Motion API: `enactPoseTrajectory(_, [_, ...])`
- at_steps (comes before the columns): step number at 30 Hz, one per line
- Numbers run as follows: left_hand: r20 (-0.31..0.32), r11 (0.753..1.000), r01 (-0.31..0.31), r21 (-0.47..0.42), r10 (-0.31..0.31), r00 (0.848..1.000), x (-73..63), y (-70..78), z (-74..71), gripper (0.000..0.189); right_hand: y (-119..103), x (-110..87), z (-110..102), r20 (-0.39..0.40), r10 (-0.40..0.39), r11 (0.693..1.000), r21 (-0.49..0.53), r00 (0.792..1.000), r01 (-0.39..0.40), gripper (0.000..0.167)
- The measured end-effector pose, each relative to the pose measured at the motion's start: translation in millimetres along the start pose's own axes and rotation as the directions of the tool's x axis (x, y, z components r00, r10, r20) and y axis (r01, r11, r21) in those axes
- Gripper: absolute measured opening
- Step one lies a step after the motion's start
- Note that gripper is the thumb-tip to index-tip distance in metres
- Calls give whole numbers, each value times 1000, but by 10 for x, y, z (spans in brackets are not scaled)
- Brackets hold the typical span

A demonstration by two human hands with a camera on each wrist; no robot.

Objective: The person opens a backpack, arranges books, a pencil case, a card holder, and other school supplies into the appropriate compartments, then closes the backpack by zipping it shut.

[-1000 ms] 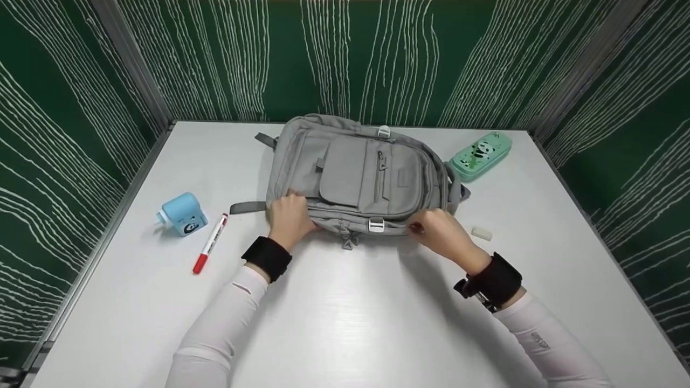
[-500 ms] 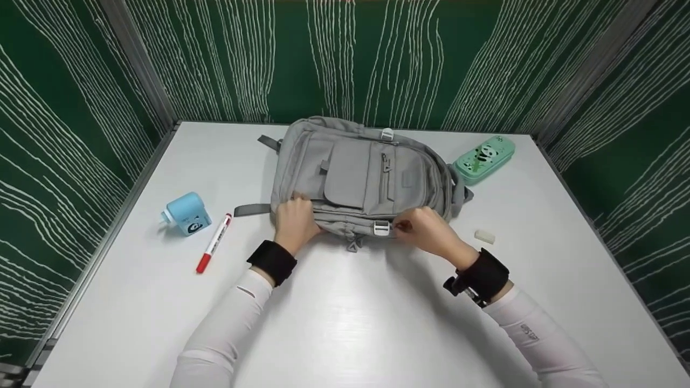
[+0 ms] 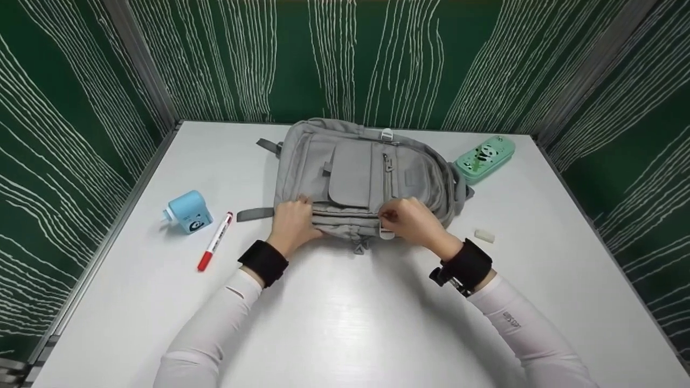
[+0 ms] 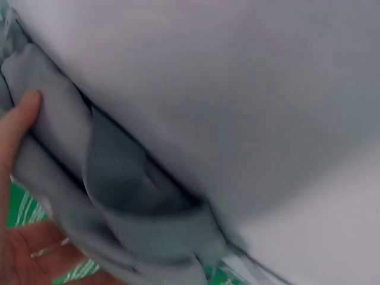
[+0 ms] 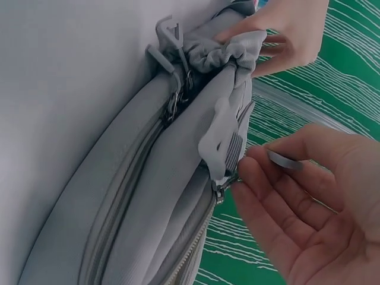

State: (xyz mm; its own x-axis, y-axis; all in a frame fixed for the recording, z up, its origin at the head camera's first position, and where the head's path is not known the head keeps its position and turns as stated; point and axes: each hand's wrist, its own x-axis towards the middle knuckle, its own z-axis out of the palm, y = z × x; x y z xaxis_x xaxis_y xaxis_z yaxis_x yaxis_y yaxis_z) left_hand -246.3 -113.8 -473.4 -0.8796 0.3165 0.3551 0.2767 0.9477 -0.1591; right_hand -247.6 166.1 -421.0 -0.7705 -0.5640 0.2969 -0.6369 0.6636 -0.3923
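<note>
A grey backpack (image 3: 350, 172) lies front side up on the white table. At its near left corner my left hand (image 3: 291, 223) grips the side, and in the left wrist view the thumb (image 4: 27, 110) presses on the fabric. My right hand (image 3: 414, 220) is at the near long side, beside the white strap buckle (image 3: 386, 234). In the right wrist view its thumb and forefinger pinch a zipper pull (image 5: 284, 160), whose slider (image 5: 219, 193) sits on the zip below the buckle (image 5: 217, 139). Behind the slider the zipper teeth lie parted from the fabric edge.
Left of the backpack stand a light blue panda-printed container (image 3: 188, 211) lying tilted and a red-capped marker (image 3: 215, 241). A green panda pencil case (image 3: 485, 158) lies at the back right, close to the backpack's top. A white eraser (image 3: 484, 235) lies right of my right hand.
My right hand has slid left along the backpack's near side, from right of the white buckle to over it. My left hand keeps its grip at the corner.
</note>
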Motion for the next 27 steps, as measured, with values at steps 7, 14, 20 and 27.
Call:
enactPoseTrajectory(7, [95,979,-119,-166,136,986,-9,-425,57,101,21,9,-5,8,24,1000,13,1000,-24,15])
enactPoseTrajectory(14, [65,958,-85,-273,107,992,-76,-457,129,99,-6,45,53,16,15,1000,-24,1000,-14,14])
enactPoseTrajectory(20, [-12,977,-56,-205,55,998,-193,-309,89,95,-45,62,99,13,9,999,-42,1000,-8,13])
enactPoseTrajectory(27, [-53,993,-29,-119,23,998,-262,-147,24,87,-164,147,185,25,-52,997,-54,998,54,12])
